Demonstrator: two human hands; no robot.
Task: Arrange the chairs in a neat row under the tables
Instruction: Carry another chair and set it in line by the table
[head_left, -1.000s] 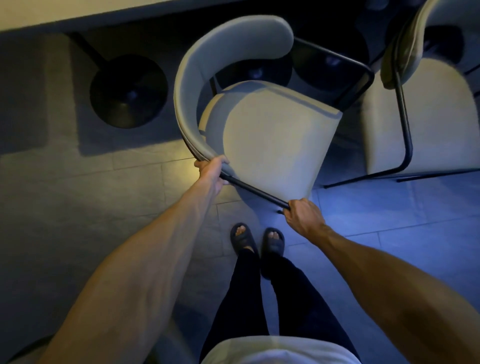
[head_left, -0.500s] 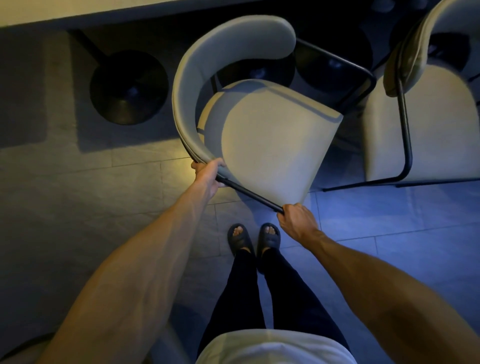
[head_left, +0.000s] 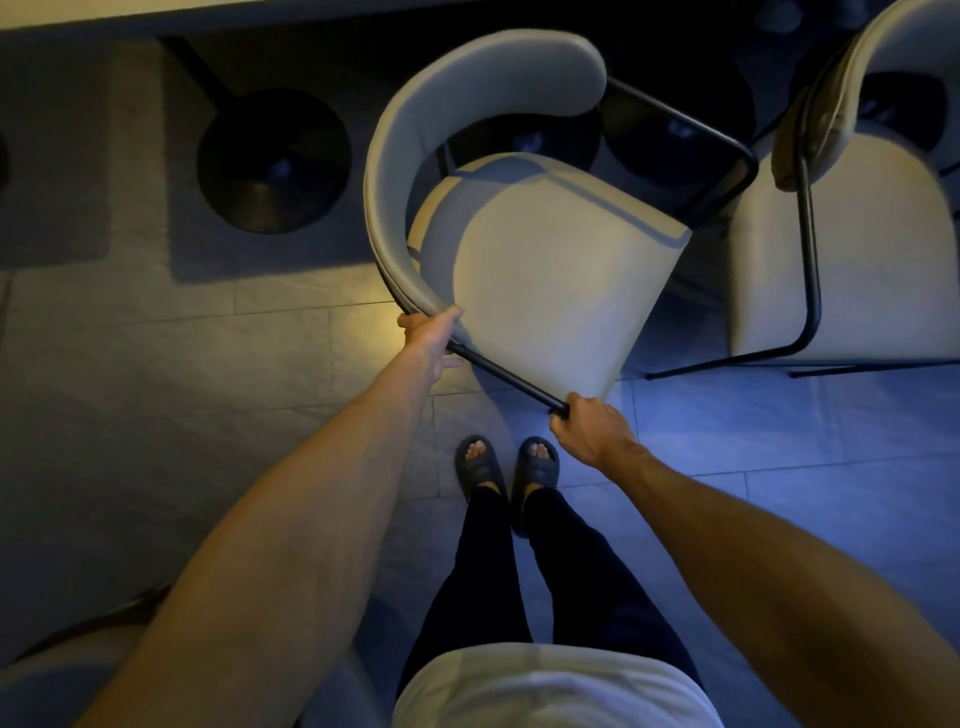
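A cream padded chair (head_left: 550, 291) with a curved backrest and black metal frame stands in front of me, turned at an angle with its seat facing right. My left hand (head_left: 434, 338) grips the near end of the backrest where it meets the frame. My right hand (head_left: 589, 428) is closed around the black frame bar at the seat's near corner. A second matching chair (head_left: 872, 249) stands at the right, close beside the first. The light table edge (head_left: 156, 13) runs along the top of the view.
A round black table base (head_left: 272, 166) sits on the tiled floor at the left under the table, another (head_left: 675, 124) behind the held chair. My feet in dark slippers (head_left: 506, 467) are just below the chair. Part of another seat (head_left: 62, 675) shows at the bottom left.
The chair has shifted slightly toward me and to the left with both hands on it; my feet have stepped closer together.
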